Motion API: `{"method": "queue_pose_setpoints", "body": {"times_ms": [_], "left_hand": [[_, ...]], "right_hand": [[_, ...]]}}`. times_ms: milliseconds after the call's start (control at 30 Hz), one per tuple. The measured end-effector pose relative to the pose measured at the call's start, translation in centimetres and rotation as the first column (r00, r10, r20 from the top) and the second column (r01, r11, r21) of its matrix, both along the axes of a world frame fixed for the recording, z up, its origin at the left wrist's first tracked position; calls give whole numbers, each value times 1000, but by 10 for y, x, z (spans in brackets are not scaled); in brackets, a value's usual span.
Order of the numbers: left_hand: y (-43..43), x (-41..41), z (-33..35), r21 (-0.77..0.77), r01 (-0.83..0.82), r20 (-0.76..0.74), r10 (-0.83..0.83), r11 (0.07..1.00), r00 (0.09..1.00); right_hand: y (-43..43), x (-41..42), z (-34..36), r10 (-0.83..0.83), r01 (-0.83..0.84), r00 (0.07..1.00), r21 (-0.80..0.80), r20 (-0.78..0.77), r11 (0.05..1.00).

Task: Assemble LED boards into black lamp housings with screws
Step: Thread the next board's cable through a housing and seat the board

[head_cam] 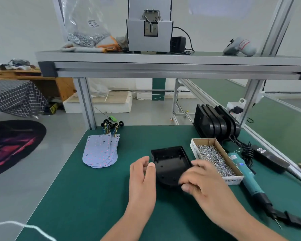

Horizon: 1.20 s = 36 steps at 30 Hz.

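An empty black lamp housing [169, 160] lies open side up on the green mat, in the middle. My right hand [201, 181] holds its near right edge, fingers curled over the rim. My left hand [142, 176] hovers just left of the housing, fingers relaxed, with the thumb close to its left wall. A fanned stack of white LED boards [100, 151] with wired black plugs lies to the left. A cardboard box of screws [214, 158] sits to the right, and a teal electric screwdriver [248, 180] lies beside it.
Several more black housings [215, 124] stand on edge at the back right, next to a black power supply [269, 157] and its cables. An aluminium shelf [163, 64] overhead carries a screw feeder machine [149, 25], a bag of screws and gloves. The mat's left edge drops to the floor.
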<state>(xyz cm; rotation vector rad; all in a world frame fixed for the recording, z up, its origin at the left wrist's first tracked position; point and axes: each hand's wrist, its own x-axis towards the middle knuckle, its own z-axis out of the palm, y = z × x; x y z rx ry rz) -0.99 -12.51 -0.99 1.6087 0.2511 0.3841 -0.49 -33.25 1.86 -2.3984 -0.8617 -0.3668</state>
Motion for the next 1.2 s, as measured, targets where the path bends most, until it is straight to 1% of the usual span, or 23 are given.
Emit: {"method": "queue_pose_setpoints", "body": {"times_ms": [100, 200, 367, 433, 467, 533, 567, 633, 733, 800, 933, 1067, 1200], "left_hand": [[0, 5, -4, 47, -4, -7, 4, 999, 1000], [0, 6, -5, 85, 11, -33, -8, 996, 999], [-1, 2, 1, 120, 45, -77, -36, 992, 996], [-1, 1, 0, 115, 69, -102, -57, 991, 993], [-1, 0, 0, 116, 79, -108, -66, 990, 992], [-1, -1, 0, 124, 93, -107, -80, 988, 991], [-1, -2, 0, 126, 104, -108, -90, 987, 990], [0, -4, 1, 131, 126, -100, -113, 983, 989], [-1, -6, 4, 121, 165, -88, -155, 979, 984], [-1, -7, 6, 133, 181, -84, -171, 975, 982], [0, -4, 4, 139, 181, -68, -173, 974, 983], [-1, -2, 3, 126, 186, -88, -176, 974, 980], [4, 1, 3, 79, 134, -65, -129, 988, 990]], "right_hand": [[1, -18, -1, 18, -19, 1000, -59, -16, 998], [4, -29, 1, 29, -24, 998, -103, 48, 994], [10, -33, 12, 193, -165, 972, -200, 135, 966], [9, -31, 16, 206, -177, 968, -190, 145, 966], [9, -29, 20, 185, -170, 976, -139, 111, 976], [10, -22, 31, 121, -121, 992, -7, -33, 993], [12, -16, 35, 88, -86, 994, 35, -71, 996], [24, 3, 42, 32, -24, 995, 83, -99, 996], [55, 44, 48, -10, 36, 978, 126, -206, 991], [82, 75, 50, -24, 52, 967, 105, -254, 993], [138, 127, 49, -18, 30, 954, 37, -300, 999], [188, 166, 41, 14, -6, 915, 23, -404, 1000], [225, 200, 30, 7, -23, 936, -42, -352, 999]]}}
